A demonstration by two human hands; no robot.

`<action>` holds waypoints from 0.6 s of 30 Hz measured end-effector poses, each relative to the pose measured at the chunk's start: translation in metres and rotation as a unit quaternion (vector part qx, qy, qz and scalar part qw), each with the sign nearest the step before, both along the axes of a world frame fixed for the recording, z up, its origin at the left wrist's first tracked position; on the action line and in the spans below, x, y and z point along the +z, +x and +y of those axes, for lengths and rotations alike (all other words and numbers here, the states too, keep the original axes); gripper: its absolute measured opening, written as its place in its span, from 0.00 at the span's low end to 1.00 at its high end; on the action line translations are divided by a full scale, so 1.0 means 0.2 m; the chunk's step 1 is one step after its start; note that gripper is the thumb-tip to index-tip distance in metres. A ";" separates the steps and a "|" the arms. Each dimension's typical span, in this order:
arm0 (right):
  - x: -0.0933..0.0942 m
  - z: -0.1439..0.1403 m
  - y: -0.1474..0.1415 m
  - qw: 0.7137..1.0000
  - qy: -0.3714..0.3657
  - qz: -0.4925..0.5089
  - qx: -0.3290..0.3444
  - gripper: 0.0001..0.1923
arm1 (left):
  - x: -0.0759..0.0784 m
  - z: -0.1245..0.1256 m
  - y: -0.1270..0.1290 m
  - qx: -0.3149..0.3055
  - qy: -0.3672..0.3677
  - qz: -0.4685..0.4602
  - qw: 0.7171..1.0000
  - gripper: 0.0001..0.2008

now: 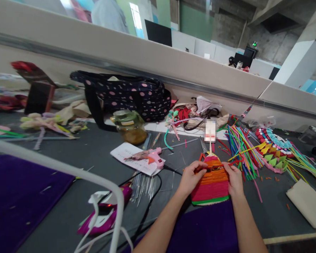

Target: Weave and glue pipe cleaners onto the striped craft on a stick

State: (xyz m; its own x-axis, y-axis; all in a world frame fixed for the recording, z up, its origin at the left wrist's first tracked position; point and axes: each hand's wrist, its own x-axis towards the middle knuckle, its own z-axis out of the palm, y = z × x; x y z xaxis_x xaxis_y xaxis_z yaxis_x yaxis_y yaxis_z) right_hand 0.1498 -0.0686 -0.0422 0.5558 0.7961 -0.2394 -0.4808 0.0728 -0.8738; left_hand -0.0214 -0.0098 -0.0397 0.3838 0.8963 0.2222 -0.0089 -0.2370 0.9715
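While I am watching from far, I am noting:
Piece: striped woven piece (212, 182) is lying on the table edge (68, 214), between both hands.
Hands: left hand (191, 178) and right hand (234, 181) are gripping its sides.
Handling: I am judging it light, soft, bendable; holding by the edges seems best.
Nearby: pink glue gun (151, 157).

Your woven piece (212, 182): orange, pink and red bands, green edge
Your glue gun (151, 157): pink, orange trigger
Your bag (129, 95): dark navy, pink dots
Your cloth (21, 193): purple
Your straws (242, 147): mixed bright colours
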 end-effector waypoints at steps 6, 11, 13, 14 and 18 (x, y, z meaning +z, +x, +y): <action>-0.01 0.00 0.01 1.000 -0.003 -0.009 0.024 0.19 | -0.04 0.01 0.00 0.003 -0.013 -0.012 1.000 0.07; -0.02 0.00 0.01 0.999 -0.004 -0.009 0.045 0.19 | -0.04 0.02 0.00 0.045 -0.005 0.004 0.999 0.04; -0.03 0.00 0.01 0.999 0.000 -0.030 0.044 0.18 | -0.04 0.02 0.00 0.059 0.001 -0.005 0.998 0.05; -0.03 0.00 0.01 0.998 0.003 -0.046 0.036 0.18 | -0.03 0.02 0.00 0.068 0.008 -0.009 0.998 0.05; -0.02 0.00 0.02 0.993 0.012 -0.118 -0.004 0.16 | -0.02 0.02 -0.02 0.103 0.053 0.007 0.993 0.06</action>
